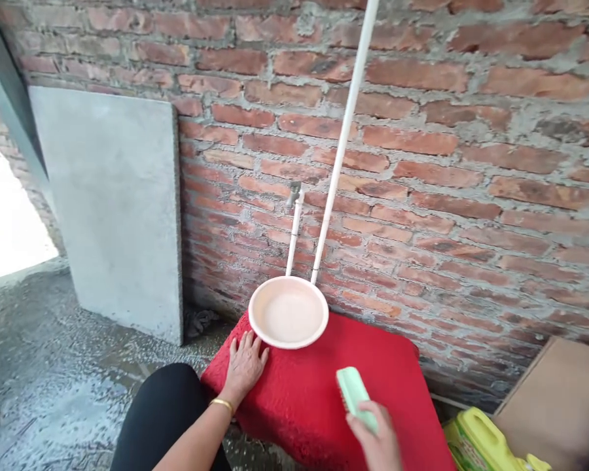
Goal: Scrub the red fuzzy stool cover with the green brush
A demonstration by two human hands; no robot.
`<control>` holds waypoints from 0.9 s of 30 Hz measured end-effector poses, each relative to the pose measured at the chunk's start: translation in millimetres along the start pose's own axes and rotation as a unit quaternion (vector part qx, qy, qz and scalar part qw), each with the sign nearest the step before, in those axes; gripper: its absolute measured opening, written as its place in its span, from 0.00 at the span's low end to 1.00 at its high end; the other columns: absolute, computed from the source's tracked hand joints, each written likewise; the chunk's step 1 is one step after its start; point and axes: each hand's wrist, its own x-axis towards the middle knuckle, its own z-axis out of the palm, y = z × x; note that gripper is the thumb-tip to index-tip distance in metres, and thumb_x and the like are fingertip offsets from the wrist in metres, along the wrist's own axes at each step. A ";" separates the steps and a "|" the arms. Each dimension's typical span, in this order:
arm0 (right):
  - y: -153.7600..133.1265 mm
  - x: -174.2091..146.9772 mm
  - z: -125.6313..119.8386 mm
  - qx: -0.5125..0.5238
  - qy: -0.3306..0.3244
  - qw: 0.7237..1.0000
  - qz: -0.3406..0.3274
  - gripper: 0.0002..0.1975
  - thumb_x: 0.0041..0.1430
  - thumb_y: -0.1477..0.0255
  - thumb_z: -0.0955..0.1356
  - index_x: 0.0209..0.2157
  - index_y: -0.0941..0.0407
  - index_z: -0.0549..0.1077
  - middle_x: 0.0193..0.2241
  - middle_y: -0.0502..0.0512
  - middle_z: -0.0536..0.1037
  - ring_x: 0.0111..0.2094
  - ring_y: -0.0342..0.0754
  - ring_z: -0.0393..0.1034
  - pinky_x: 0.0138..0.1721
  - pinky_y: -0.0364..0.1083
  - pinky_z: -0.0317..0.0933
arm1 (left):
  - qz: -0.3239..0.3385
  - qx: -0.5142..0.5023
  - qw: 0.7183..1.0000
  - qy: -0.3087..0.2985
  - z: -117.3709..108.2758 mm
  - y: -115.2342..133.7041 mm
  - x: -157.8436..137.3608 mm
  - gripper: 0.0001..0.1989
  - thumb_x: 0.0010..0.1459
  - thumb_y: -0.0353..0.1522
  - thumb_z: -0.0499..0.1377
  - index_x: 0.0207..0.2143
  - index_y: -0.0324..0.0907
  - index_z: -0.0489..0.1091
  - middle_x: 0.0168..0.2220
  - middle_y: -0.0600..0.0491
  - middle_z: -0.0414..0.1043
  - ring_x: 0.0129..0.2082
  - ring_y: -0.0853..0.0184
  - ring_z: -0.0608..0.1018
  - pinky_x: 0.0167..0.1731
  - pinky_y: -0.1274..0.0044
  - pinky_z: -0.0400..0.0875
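My right hand (377,432) is closed around a pale green scrub brush (353,389), tipped on its side above the red cloth (319,386); bristles show along its left edge. Flat on the cloth's left part lies my left hand (247,363), fingers spread, with a gold bangle at the wrist. A pale pink basin (288,344) stands at the back of the cloth, close to my left fingertips. What is inside the basin is hard to make out.
Behind is a brick wall (422,144) with a white pipe (346,131) and a small tap (293,194). A grey slab (118,203) leans at left above wet floor (69,386). At right are a yellow-green jug (481,438) and a cardboard box (559,405).
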 end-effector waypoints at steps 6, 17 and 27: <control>-94.6 -47.3 102.4 -0.161 -0.146 0.955 -0.204 0.10 0.47 0.74 0.69 0.34 0.50 0.74 0.35 0.50 0.73 0.40 0.51 0.71 0.44 0.46 0.62 | -0.003 -0.026 1.000 0.000 -3.9 3.4 0.0 0.21 0.66 0.37 0.50 0.57 0.39 0.68 0.61 0.39 0.65 0.64 0.50 0.63 0.63 0.54 0.48; 32.3 -6.9 -36.7 -0.297 -0.064 0.953 0.011 0.17 0.54 0.52 0.64 0.38 0.47 0.74 0.36 0.54 0.73 0.38 0.55 0.74 0.38 0.49 0.64 | -0.017 -0.067 0.997 -0.017 -3.8 3.6 4.4 0.20 0.63 0.36 0.54 0.56 0.40 0.70 0.61 0.39 0.65 0.64 0.50 0.63 0.63 0.53 0.48; -81.0 -68.4 78.7 -0.284 -0.155 0.928 -0.186 0.12 0.48 0.72 0.69 0.37 0.47 0.73 0.38 0.47 0.74 0.40 0.50 0.71 0.45 0.46 0.60 | -0.012 -0.048 0.999 -0.013 -10.5 4.3 -0.7 0.20 0.64 0.35 0.52 0.56 0.39 0.70 0.60 0.37 0.65 0.64 0.49 0.63 0.62 0.53 0.50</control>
